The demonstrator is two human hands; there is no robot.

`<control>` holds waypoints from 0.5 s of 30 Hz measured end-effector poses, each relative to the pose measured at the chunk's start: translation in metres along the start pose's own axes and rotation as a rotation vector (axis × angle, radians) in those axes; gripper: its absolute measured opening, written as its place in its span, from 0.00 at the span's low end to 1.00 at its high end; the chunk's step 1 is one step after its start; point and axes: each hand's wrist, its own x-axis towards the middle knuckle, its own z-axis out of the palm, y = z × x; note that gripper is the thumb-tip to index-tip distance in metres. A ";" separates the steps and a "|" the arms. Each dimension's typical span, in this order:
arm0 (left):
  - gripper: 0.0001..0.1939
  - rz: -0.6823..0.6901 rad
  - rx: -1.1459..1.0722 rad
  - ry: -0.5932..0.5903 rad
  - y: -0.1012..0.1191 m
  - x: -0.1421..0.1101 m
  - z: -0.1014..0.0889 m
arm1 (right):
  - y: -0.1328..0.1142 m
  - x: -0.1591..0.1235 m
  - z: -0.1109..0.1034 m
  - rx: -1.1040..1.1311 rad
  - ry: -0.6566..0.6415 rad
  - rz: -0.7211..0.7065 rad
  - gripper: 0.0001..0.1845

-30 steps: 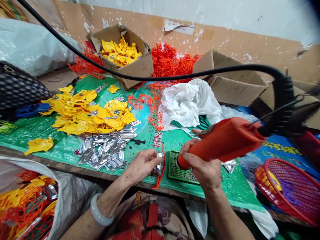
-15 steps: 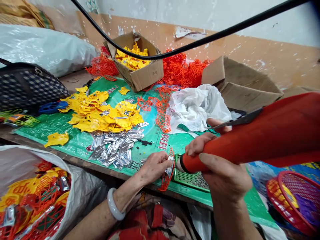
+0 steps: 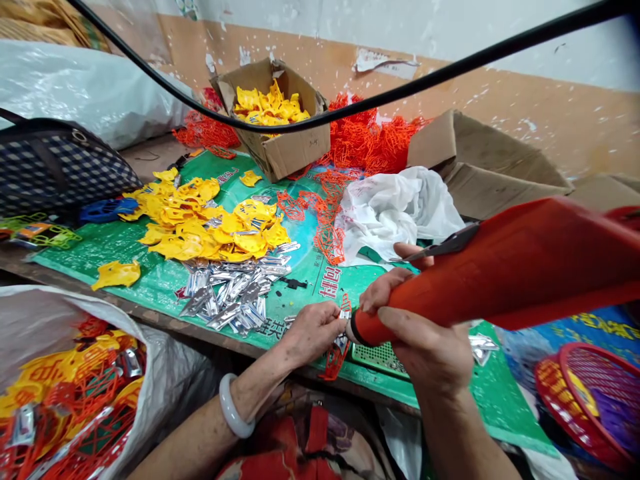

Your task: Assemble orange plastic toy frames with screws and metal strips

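My left hand [image 3: 311, 333], with a pale bangle on its wrist, pinches an orange openwork plastic piece [image 3: 332, 365] and a shiny silver part lying on it. My right hand [image 3: 433, 350] wraps around a thick red power screwdriver [image 3: 505, 267] with a metal lever along its top. Its whitish tip meets the silver part beside my left fingertips; the exact contact point is hidden. Partly under my right hand lies a green perforated tray [image 3: 380, 360]. Silver parts [image 3: 227, 300] lie in a heap left of my left hand, against a pile of yellow plastic pieces [image 3: 215, 227].
A carton [image 3: 295, 152] of yellow pieces stands behind, near orange openwork pieces [image 3: 373, 143]. White cloth or plastic [image 3: 400, 207] is crumpled mid-table. A sack [image 3: 165, 373] of mixed parts stands front left, a red basket [image 3: 565, 393] at right. A black cable [image 3: 400, 90] crosses above.
The screwdriver has moved left and its tip has come onto the silver part at my left fingertips. My left hand keeps its hold. The view has shifted slightly.
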 end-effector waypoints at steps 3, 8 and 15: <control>0.10 0.009 -0.016 0.006 -0.002 0.001 0.000 | 0.001 0.000 0.001 -0.014 -0.010 -0.009 0.06; 0.11 0.019 -0.074 0.006 0.000 -0.001 0.002 | 0.001 0.000 0.004 -0.014 -0.016 -0.041 0.10; 0.11 0.006 -0.185 0.005 -0.003 -0.003 0.007 | 0.002 -0.005 0.007 0.062 -0.053 -0.062 0.27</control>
